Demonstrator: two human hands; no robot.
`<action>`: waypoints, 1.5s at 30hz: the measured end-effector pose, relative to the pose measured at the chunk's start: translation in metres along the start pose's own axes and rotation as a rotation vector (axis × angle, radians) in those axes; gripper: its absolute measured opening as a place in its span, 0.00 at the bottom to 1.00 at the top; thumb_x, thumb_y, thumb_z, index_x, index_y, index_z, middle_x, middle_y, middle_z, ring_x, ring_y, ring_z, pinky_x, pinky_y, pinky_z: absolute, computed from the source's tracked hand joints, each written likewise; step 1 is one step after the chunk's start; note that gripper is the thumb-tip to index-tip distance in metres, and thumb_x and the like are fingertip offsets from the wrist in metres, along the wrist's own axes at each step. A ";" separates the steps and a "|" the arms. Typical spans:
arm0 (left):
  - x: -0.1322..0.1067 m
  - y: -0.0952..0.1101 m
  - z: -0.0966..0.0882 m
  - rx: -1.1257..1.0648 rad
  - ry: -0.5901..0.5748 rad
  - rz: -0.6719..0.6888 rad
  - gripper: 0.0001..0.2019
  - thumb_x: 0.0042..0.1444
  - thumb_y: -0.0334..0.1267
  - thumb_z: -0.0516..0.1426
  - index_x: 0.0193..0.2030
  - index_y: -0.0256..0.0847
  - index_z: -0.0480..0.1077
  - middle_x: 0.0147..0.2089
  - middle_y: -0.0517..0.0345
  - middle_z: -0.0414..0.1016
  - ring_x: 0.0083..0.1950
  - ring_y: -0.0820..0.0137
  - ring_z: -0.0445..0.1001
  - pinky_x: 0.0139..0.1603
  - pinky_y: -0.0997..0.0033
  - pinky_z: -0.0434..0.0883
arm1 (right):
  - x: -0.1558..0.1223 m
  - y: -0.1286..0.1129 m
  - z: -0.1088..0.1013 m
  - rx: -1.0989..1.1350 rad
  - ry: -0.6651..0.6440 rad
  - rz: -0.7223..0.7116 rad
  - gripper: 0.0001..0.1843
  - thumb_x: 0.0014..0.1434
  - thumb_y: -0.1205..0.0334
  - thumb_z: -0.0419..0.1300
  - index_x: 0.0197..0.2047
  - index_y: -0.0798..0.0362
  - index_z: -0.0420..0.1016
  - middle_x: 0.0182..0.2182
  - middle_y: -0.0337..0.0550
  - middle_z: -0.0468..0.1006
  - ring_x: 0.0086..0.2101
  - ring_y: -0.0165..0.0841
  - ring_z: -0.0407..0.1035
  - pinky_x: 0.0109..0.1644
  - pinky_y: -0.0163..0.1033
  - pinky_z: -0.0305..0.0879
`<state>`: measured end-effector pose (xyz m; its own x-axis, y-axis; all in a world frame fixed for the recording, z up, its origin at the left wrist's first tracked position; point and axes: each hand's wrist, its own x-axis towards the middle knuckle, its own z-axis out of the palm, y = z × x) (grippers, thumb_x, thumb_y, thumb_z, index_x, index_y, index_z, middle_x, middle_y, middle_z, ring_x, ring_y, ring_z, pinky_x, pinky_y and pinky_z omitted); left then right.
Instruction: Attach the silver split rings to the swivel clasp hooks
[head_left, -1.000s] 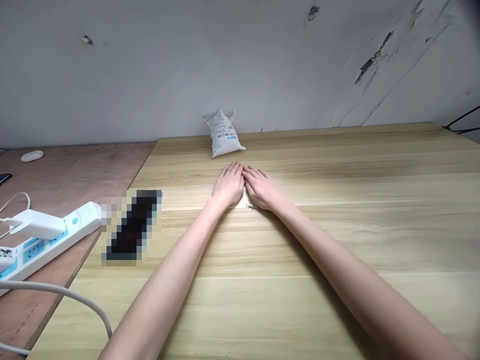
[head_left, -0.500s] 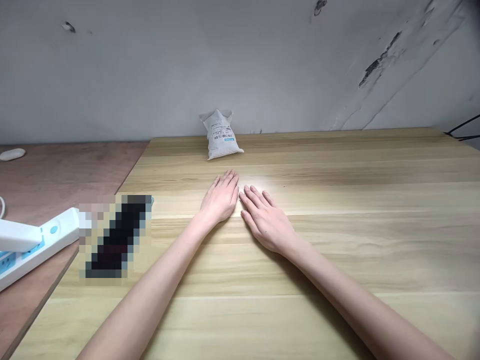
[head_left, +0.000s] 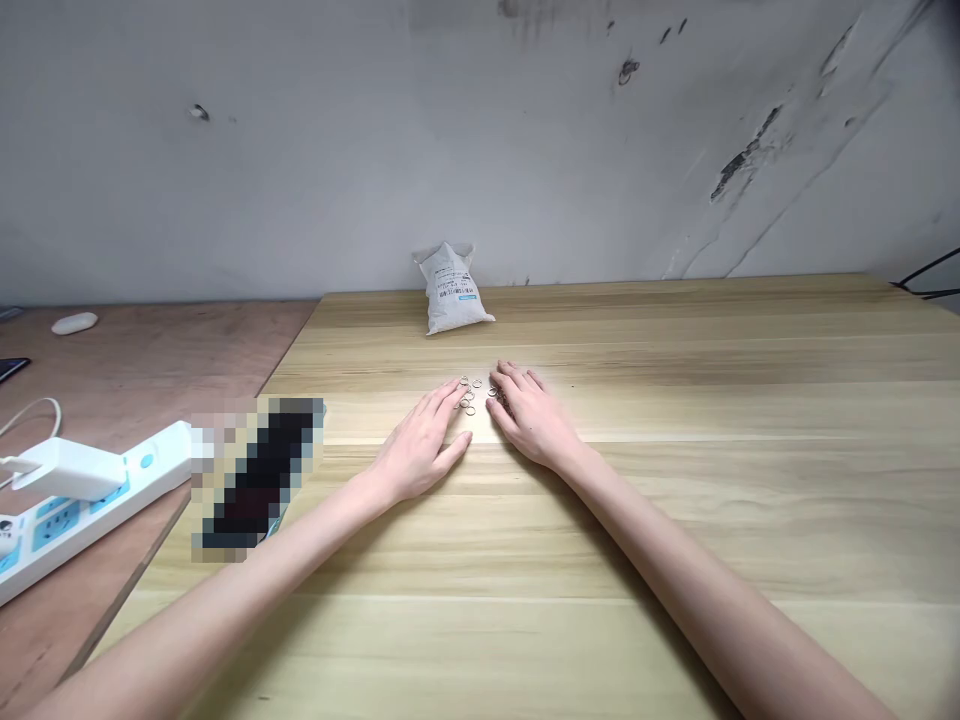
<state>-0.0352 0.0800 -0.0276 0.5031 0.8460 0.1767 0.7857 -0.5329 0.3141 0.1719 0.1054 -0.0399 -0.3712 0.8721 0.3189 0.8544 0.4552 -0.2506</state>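
Observation:
Several small metal rings (head_left: 470, 410) lie loosely on the light wooden table (head_left: 675, 520), between my two hands. My left hand (head_left: 424, 445) rests palm down to their left, fingertips at the rings and thumb apart. To their right, my right hand (head_left: 532, 415) is low over the table with fingers stretched forward and slightly bent. Some rings show by its fingertips; whether more are under its palm is hidden. Neither hand grips anything that I can see.
A white printed plastic packet (head_left: 455, 300) stands at the back near the grey wall (head_left: 337, 150). At the left are a blurred-out dark phone-like object (head_left: 259, 470), a white power strip (head_left: 161, 460) with a charger (head_left: 79, 470), and a small white case (head_left: 73, 323) on the brown surface.
My left hand has drawn back to the left and its thumb has spread, so the rings now show. My right hand has moved only slightly. The camera view has shifted.

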 end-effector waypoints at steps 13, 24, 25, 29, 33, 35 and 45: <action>0.053 0.001 0.019 0.042 0.224 -0.043 0.12 0.66 0.40 0.50 0.48 0.40 0.72 0.51 0.50 0.72 0.54 0.61 0.68 0.56 0.61 0.67 | -0.002 0.001 -0.002 -0.088 0.144 -0.055 0.15 0.69 0.59 0.49 0.41 0.50 0.78 0.45 0.46 0.79 0.44 0.38 0.70 0.46 0.42 0.60; 0.058 0.004 0.017 0.043 0.236 -0.044 0.10 0.65 0.39 0.52 0.43 0.44 0.75 0.47 0.54 0.74 0.49 0.62 0.69 0.50 0.62 0.67 | 0.002 -0.001 -0.003 -0.185 0.151 -0.075 0.17 0.70 0.62 0.46 0.38 0.55 0.76 0.37 0.49 0.77 0.38 0.38 0.66 0.44 0.41 0.56; 0.060 0.005 0.017 0.040 0.236 -0.044 0.10 0.65 0.38 0.52 0.42 0.44 0.75 0.47 0.54 0.74 0.49 0.62 0.70 0.49 0.62 0.67 | 0.003 -0.001 -0.002 -0.191 0.154 -0.067 0.17 0.70 0.63 0.46 0.38 0.55 0.75 0.36 0.49 0.76 0.38 0.39 0.66 0.44 0.42 0.56; 0.064 0.005 0.018 0.035 0.231 -0.047 0.11 0.65 0.37 0.51 0.45 0.43 0.74 0.47 0.52 0.73 0.50 0.62 0.70 0.50 0.62 0.68 | 0.006 0.000 0.000 -0.189 0.167 -0.053 0.16 0.69 0.63 0.46 0.38 0.55 0.74 0.36 0.49 0.76 0.38 0.39 0.65 0.44 0.41 0.56; 0.065 0.005 0.019 0.031 0.195 -0.001 0.13 0.63 0.35 0.52 0.52 0.46 0.72 0.51 0.53 0.72 0.53 0.63 0.69 0.53 0.62 0.67 | 0.006 0.002 0.003 -0.163 0.180 -0.052 0.15 0.69 0.63 0.47 0.38 0.54 0.73 0.36 0.49 0.76 0.39 0.39 0.65 0.43 0.41 0.56; 0.065 0.004 0.019 0.028 0.179 0.022 0.12 0.63 0.36 0.52 0.51 0.47 0.73 0.51 0.54 0.72 0.53 0.63 0.69 0.53 0.62 0.67 | 0.006 0.003 0.003 -0.151 0.183 -0.052 0.15 0.69 0.63 0.47 0.38 0.54 0.73 0.37 0.48 0.76 0.39 0.39 0.66 0.42 0.41 0.56; 0.069 0.007 0.018 -0.003 0.179 0.019 0.10 0.63 0.38 0.53 0.46 0.46 0.75 0.50 0.54 0.73 0.53 0.63 0.69 0.54 0.61 0.66 | 0.007 0.006 0.004 -0.093 0.190 -0.014 0.13 0.67 0.64 0.48 0.39 0.54 0.74 0.38 0.48 0.76 0.40 0.39 0.66 0.45 0.42 0.56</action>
<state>0.0114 0.1346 -0.0304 0.4455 0.8260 0.3454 0.7755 -0.5488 0.3121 0.1733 0.1147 -0.0430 -0.3150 0.8124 0.4907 0.8829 0.4405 -0.1625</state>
